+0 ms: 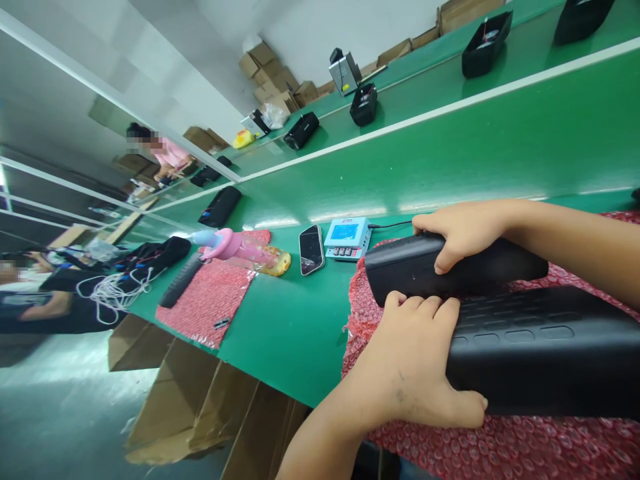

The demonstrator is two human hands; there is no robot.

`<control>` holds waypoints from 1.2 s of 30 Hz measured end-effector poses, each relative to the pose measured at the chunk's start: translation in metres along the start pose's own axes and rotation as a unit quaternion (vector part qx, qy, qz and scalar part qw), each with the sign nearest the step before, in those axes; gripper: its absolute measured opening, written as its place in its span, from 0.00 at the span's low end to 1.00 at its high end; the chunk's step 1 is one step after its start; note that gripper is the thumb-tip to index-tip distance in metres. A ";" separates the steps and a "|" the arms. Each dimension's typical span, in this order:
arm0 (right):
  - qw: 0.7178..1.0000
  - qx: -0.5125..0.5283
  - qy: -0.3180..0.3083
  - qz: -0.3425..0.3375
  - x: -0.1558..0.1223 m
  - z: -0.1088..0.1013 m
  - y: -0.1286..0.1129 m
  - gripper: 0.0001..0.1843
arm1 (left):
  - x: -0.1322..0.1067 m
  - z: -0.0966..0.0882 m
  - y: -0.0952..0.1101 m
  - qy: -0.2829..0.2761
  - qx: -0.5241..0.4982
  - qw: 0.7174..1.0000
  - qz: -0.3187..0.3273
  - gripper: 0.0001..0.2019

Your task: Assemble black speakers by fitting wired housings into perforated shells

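Two long black speaker housings lie on red bubble wrap (480,447) at the near right. My left hand (415,367) is wrapped round the end of the nearer, larger housing (545,353), which has oval button recesses on top. My right hand (463,230) grips the top of the farther black housing (425,267), with the fingers curled over its edge. The two housings lie side by side, touching.
A small blue-and-white tester box (347,238) with a cable and a phone (311,249) lie just left of the housings. Further left are a pink bottle (235,245), another red bubble sheet (210,297), and white cables (113,290). Black housings stand on the green belt (450,153). A person in pink sits far left.
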State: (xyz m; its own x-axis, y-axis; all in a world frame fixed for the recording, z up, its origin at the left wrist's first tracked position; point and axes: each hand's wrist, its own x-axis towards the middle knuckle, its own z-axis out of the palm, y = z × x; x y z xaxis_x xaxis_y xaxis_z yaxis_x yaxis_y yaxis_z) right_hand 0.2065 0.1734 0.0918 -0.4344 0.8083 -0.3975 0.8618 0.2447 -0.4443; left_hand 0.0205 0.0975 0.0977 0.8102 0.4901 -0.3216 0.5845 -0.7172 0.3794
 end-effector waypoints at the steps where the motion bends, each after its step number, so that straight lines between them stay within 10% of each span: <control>1: 1.000 0.009 -0.007 -0.003 0.000 -0.001 0.001 0.26 | 0.000 0.000 0.000 0.000 -0.001 1.000 0.000 0.38; 36: 0.993 -0.074 0.037 -0.086 -0.038 0.031 -0.016 0.36 | -0.015 0.019 0.020 0.021 0.033 0.999 -0.022 0.40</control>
State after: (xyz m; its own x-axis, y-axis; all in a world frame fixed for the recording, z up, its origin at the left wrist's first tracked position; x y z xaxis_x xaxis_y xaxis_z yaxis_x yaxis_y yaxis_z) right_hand 0.2010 0.1220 0.0893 -0.5628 0.7835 -0.2632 0.8077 0.4538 -0.3763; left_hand 0.0190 0.0665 0.0940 0.7856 0.5415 -0.2995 0.6167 -0.7248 0.3072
